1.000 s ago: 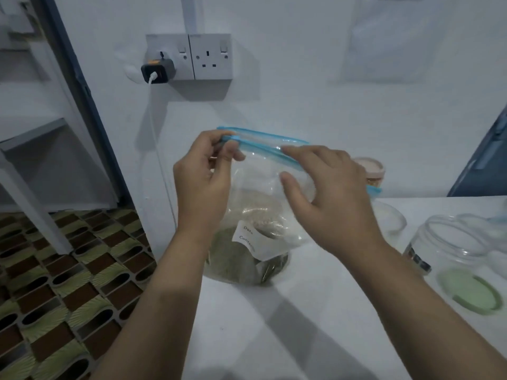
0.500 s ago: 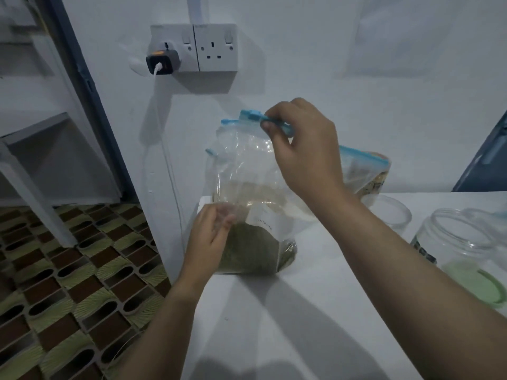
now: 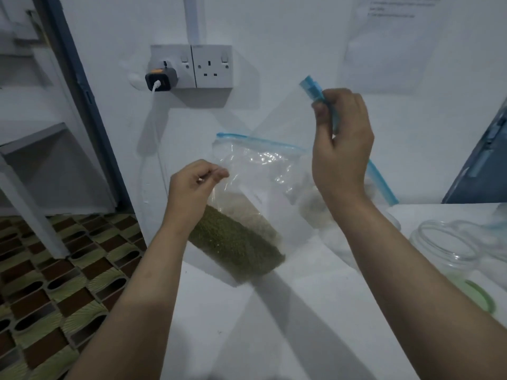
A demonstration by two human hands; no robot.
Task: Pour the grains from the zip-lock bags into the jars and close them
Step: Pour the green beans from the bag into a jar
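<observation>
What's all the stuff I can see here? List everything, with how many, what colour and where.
zip-lock bag of green grains: one, clear with a blue zip strip, tilted over the near left part of the table, held by both hands
second zip-lock bag: one, clear with a blue strip, behind the first
jar: one in plain view, clear glass, open, at the right of the table
lid: one, green, by the jar
table: one, white
wall sockets: a double pair, white, on the wall
charger: one, black with a white cable, plugged in the left socket
floor tiles: brown and green pattern, left
left hand: pinches the bag's side
right hand: grips the blue strip
</observation>
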